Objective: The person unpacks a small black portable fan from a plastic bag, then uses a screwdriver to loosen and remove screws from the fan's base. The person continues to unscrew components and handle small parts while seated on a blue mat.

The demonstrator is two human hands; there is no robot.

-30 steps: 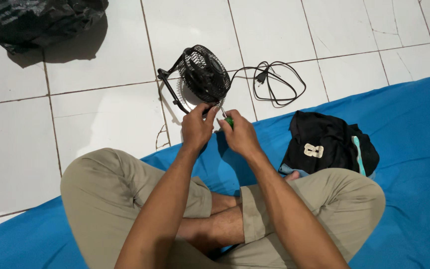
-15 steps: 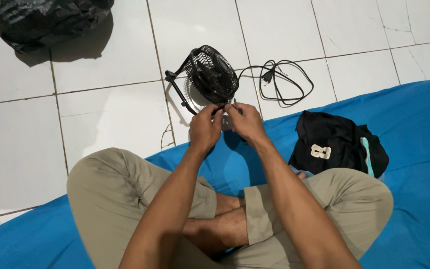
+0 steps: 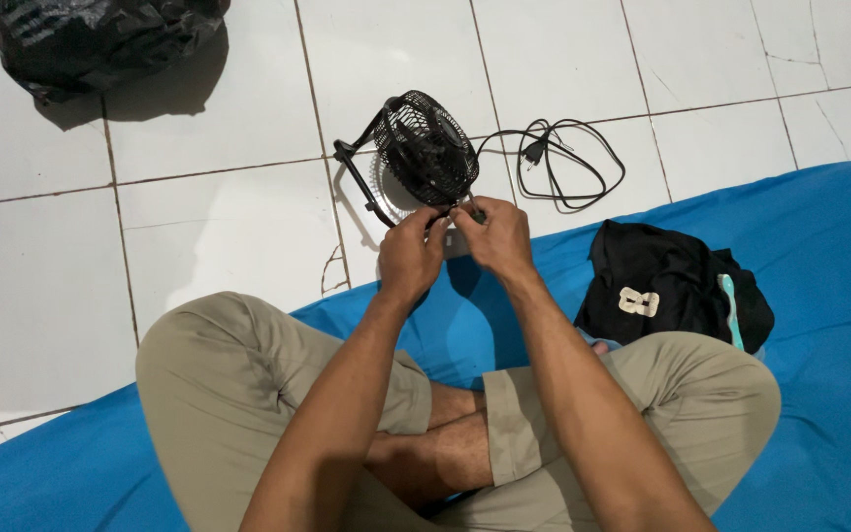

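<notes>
The small black fan (image 3: 425, 148) stood on the white tiled floor (image 3: 219, 236) at twelve o'clock from the seated person, tilted on its bracket stand so that its lower edge faced the hands. The left hand (image 3: 409, 258) and right hand (image 3: 494, 236) met at the fan's six o'clock edge, both grips pinched narrow on something too small to identify. The power cord (image 3: 568, 163) lay coiled and unplugged at the fan's three o'clock; a black cloth (image 3: 672, 286) rested on the blue mat (image 3: 819, 246).

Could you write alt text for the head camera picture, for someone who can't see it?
A cross-legged person's left hand and right hand meet at a small black fan on white floor tiles, its cord coiled alongside.
</notes>
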